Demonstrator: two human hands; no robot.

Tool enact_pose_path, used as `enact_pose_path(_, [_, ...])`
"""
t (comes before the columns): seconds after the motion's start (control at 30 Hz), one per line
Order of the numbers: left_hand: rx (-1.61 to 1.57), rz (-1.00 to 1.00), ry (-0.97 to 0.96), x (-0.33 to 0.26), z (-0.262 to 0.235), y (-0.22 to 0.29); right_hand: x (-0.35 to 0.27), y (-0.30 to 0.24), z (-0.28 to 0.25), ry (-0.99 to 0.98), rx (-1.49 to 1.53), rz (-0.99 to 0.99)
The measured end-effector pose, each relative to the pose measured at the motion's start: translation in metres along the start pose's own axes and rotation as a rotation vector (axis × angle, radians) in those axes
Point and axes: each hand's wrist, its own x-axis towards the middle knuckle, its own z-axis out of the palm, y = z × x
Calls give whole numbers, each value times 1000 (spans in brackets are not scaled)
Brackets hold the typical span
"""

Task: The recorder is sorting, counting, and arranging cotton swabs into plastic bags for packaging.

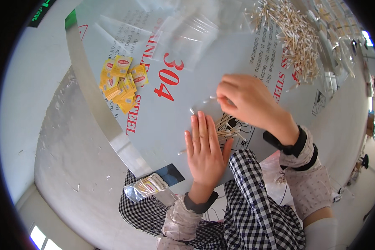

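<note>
Beside the small heap of cotton swabs on the table, the left hand was laid flat, palm down, fingers straight and together, its grip fully open and closed on nothing. It was judged to be set there as a stop, so that the swabs could be gathered and squared against its edge. Just above that heap, the right hand was held with fingertips pinched on a single cotton swab, the grip nearly shut around the stick. The swab's long axis was seen to lie roughly level across the picture, its white tip pointing away from the right hand, toward the yellow sachets. Far beyond the heap, toward the table's back edge, a large loose pile of swabs was spread, with clear plastic bags to one side. Nearer than the heap, at the table's near edge, a filled bag of swabs was left lying on the checked fabric.
</note>
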Motion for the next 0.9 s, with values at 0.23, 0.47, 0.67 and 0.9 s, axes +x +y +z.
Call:
enact_pose_path(0.23, [-83,-7,39,-4,1,-6,-100,-30,-77,48,54,565])
enact_pose_path(0.47, [-258,4,205,-10,-6,-9,-235,-6,-113,-202,-183,966])
enact_pose_path(0.67, [-220,-53,156,-31,-24,-39,-156,-27,-72,-68,-35,707])
enact_pose_path(0.9, [-255,7,249,-21,-20,-33,-31,-60,4,-3,194,176])
